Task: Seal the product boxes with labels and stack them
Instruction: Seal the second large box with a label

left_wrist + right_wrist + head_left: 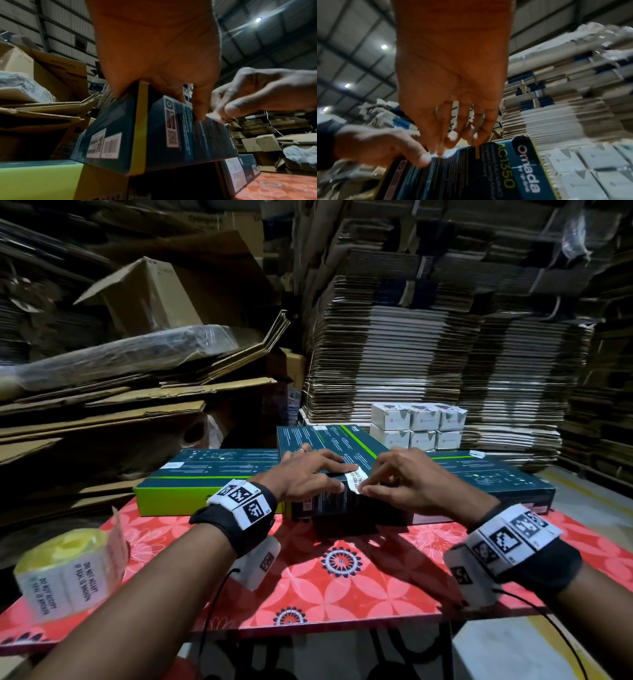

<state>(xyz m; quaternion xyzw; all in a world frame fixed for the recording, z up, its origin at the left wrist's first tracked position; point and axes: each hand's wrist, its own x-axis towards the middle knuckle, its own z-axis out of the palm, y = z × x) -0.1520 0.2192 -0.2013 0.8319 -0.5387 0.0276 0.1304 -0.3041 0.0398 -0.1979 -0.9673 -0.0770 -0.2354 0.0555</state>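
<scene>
Head view. I have a dark box point(346, 508) standing on edge at the middle of the table point(308, 583), its top edge running left to right between my two hands. The left hand point(308, 474) lies over the top at the left, fingers straight along the edge, thumb against the near face. The right hand point(407, 477) sits just to the right, fingertips pressing one white label point(354, 478) that folds over the top edge and onto the near face. The label lies between the hands, slightly nearer the right, so I judge the next smoothing stroke falls to the right hand, down the near face. Behind the box lie three flat boxes point(205, 474), one crosswise on two. One label roll point(65, 573) stands at the table's near left, well apart. Six small white cartons point(418, 426) show behind, three over three.

Left wrist view. The left hand point(154, 54) clamps the box point(154, 135) from above: thumb on one face, fingers on the other. The right hand point(257, 94) touches the top edge beside it; the label is blurred here.

Right wrist view. The right hand point(453, 81) has straight fingers, tips together on the box point(471, 175) top. The left hand's point(376, 146) thumb presses the same face just beside them.
</scene>
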